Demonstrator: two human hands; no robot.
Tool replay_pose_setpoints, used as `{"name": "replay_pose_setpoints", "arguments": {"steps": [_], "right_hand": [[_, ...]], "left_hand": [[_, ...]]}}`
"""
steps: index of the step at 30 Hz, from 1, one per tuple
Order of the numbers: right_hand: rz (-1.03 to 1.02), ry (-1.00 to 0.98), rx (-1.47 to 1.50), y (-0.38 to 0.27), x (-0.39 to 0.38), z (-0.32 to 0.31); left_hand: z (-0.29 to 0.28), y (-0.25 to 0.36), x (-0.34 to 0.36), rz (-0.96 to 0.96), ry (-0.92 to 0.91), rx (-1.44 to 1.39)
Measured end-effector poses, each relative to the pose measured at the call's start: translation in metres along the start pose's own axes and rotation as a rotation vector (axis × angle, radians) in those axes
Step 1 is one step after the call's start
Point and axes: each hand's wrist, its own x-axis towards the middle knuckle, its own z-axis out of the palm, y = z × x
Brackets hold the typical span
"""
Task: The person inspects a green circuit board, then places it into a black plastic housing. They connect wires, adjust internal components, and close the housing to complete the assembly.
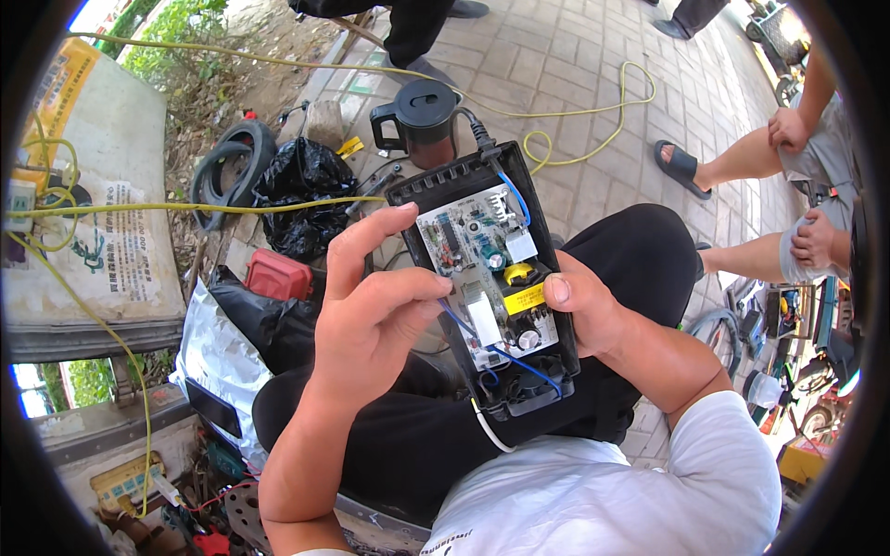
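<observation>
An opened black charger casing (405,243) is tilted over my lap, its green-white circuit board (461,243) facing up. On the board are a yellow-wrapped transformer (525,299), pale metal heat sinks and thin blue wires. A black fan (527,382) sits at the near end. My right hand (590,310) grips the casing's right edge, thumb on top beside the transformer; its other fingers are hidden underneath. My left hand (366,310) is at the left edge with two digits apart, one tip at the rim and the other over the board beside a blue wire (454,315).
Beyond the charger stands a dark lidded jug (425,116). Black tyres (236,167), a black plastic bag (301,195) and a red case (278,274) lie left. A yellow cable (593,109) crosses the paving. Another person's legs (742,171) are at the right.
</observation>
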Motion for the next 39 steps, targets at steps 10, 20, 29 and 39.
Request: {"name": "replay_pose_setpoints", "arguments": {"steps": [10,20,29,39], "right_hand": [[0.073,-0.037,0.096,0.0,-0.001,-0.008],[0.077,-0.03,0.083,-0.002,-0.001,-0.003],[0.06,0.023,-0.072,0.0,-0.001,0.002],[0.015,0.012,-0.041,0.002,0.001,0.003]], "left_hand": [[0.004,0.001,0.001,0.026,-0.014,-0.081],[-0.001,-0.008,0.002,0.02,-0.001,-0.248],[0.007,0.009,0.008,-0.175,0.06,-0.112],[0.005,0.015,0.004,-0.176,0.064,0.107]]}}
